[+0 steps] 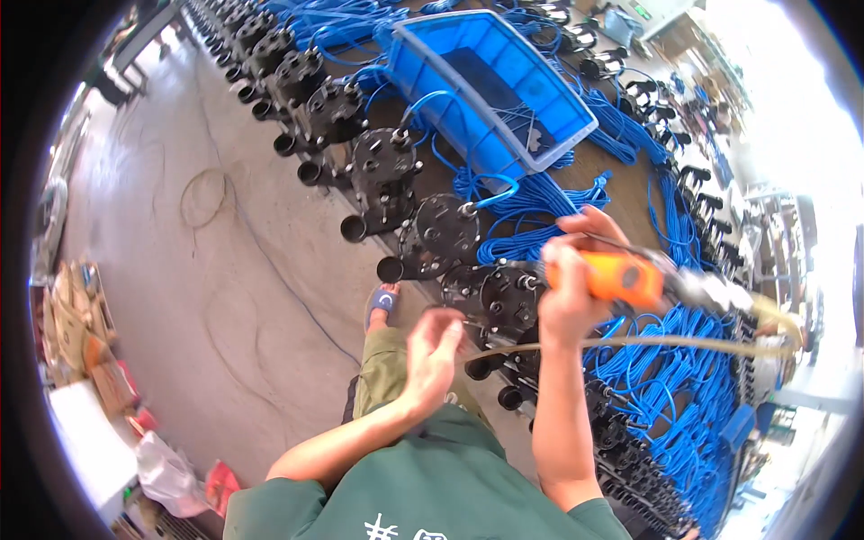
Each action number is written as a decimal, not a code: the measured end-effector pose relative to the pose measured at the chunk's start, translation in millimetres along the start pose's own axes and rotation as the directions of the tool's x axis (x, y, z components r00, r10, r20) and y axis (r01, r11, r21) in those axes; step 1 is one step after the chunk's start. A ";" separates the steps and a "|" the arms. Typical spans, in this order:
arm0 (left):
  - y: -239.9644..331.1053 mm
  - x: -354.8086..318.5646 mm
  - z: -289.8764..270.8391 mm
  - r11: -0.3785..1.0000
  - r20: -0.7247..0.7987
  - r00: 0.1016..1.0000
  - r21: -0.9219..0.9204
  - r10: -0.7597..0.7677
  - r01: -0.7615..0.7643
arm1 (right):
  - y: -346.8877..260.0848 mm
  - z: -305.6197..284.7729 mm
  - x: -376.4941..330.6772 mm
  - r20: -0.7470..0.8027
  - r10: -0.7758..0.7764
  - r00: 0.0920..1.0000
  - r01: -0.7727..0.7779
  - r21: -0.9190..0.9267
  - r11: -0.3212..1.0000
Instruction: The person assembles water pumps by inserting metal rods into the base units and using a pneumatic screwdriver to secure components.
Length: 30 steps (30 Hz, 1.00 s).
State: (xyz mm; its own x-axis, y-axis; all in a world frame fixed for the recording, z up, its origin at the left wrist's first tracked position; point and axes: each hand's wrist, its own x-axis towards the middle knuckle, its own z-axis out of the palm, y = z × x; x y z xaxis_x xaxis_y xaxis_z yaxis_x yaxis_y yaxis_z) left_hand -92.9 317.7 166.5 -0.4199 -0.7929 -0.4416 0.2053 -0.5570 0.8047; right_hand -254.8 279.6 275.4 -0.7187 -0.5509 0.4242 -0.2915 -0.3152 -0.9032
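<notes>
My right hand [571, 297] is wrapped round an orange air tool [625, 279], raised above the row of black units. A blurred silver part and a tan hose [666, 342] are at the tool's right end; the hose loops back toward my body. My left hand [435, 355] is beside a black round-topped unit [508, 297], its fingers curled toward the thumb. Motion smears those fingertips, and whatever they hold cannot be made out. Farther along the row stand more black units with round lids [441, 227] and short open pipes.
A blue plastic crate [459, 108] stands beyond the units, with a few small items inside. Bundles of blue cable [670, 396] lie right of the row. Another line of black units [706, 202] is at far right. A thin hose [270, 252] trails across the grey floor; cartons [76, 319] are at left.
</notes>
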 end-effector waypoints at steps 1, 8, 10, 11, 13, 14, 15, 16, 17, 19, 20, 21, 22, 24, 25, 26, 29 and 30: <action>-36.3 1.6 -3.1 0.871 0.056 0.920 -0.305 -0.388 0.385 | -18.9 1.1 -11.2 0.007 -0.015 1.000 0.013 0.177 0.984; -125.2 42.2 20.2 0.416 0.200 0.844 -0.799 -0.498 0.435 | -50.0 -37.0 -79.6 0.154 -0.059 0.986 0.033 0.166 0.986; -124.2 41.5 20.1 0.383 0.229 0.856 -0.819 -0.464 0.427 | -40.0 -44.9 -86.3 0.173 -0.038 0.984 0.009 0.167 0.986; -123.0 40.5 19.0 0.370 0.240 0.860 -0.827 -0.449 0.424 | -36.6 -45.5 -88.5 0.167 -0.013 0.986 -0.014 0.157 0.987; -119.4 38.3 18.6 0.372 0.247 0.864 -0.825 -0.440 0.425 | -31.6 -45.7 -91.3 0.151 0.038 0.988 -0.059 0.139 0.989; -117.2 36.7 19.6 0.371 0.253 0.863 -0.823 -0.438 0.430 | -29.2 -47.1 -91.8 0.150 0.046 0.988 -0.066 0.130 0.989; -115.0 35.8 21.2 0.371 0.259 0.861 -0.820 -0.438 0.436 | -28.3 -48.0 -92.6 0.155 0.055 0.986 -0.073 0.115 0.991; -116.0 35.7 22.6 0.367 0.264 0.862 -0.822 -0.432 0.435 | -28.4 -47.4 -93.3 0.157 0.060 0.986 -0.077 0.104 0.992; -117.1 36.6 21.7 0.372 0.258 0.858 -0.818 -0.445 0.439 | -27.8 -46.4 -93.7 0.158 0.065 0.985 -0.080 0.093 0.992; -118.6 39.6 20.1 0.382 0.247 0.847 -0.808 -0.471 0.448 | -22.1 -45.8 -92.4 0.145 0.062 0.987 -0.076 0.096 0.992; -119.1 40.2 19.3 0.403 0.251 0.848 -0.794 -0.466 0.456 | -18.9 -47.2 -91.1 0.148 0.060 0.987 -0.074 0.096 0.993; -119.6 40.9 19.1 0.416 0.241 0.851 -0.789 -0.467 0.452 | -16.0 -48.1 -89.8 0.151 0.057 0.987 -0.072 0.096 0.993; -118.5 40.3 19.9 0.428 0.234 0.850 -0.782 -0.471 0.452 | -12.8 -49.3 -88.7 0.134 0.058 0.989 -0.070 0.087 0.994; -115.8 40.9 20.0 0.445 0.227 0.849 -0.771 -0.478 0.456 | -4.2 -53.0 -88.9 0.133 0.070 0.989 -0.084 0.100 0.991; -116.0 41.9 18.5 0.449 0.228 0.847 -0.766 -0.480 0.460 | -1.3 -54.6 -88.3 0.133 0.075 0.988 -0.089 0.106 0.990; -116.1 42.8 16.9 0.453 0.229 0.845 -0.761 -0.483 0.465 | 0.4 -53.1 -88.2 0.134 0.077 0.988 -0.093 0.114 0.989; -117.4 42.6 15.4 0.429 0.251 0.840 -0.768 -0.481 0.476 | 8.2 -51.0 -89.8 0.119 0.087 0.989 -0.101 0.121 0.987; -117.7 42.8 14.0 0.426 0.253 0.837 -0.767 -0.486 0.479 | 15.4 -50.8 -88.7 0.159 0.058 0.986 -0.078 0.121 0.990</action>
State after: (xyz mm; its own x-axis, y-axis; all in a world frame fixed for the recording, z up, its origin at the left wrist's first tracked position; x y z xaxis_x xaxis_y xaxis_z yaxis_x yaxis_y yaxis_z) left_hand -147.5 352.8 58.4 -0.6744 -0.3302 -0.6604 0.5645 -0.8071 -0.1730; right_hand -227.6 362.9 220.5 -0.6251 -0.6839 0.3763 -0.1566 -0.3623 -0.9188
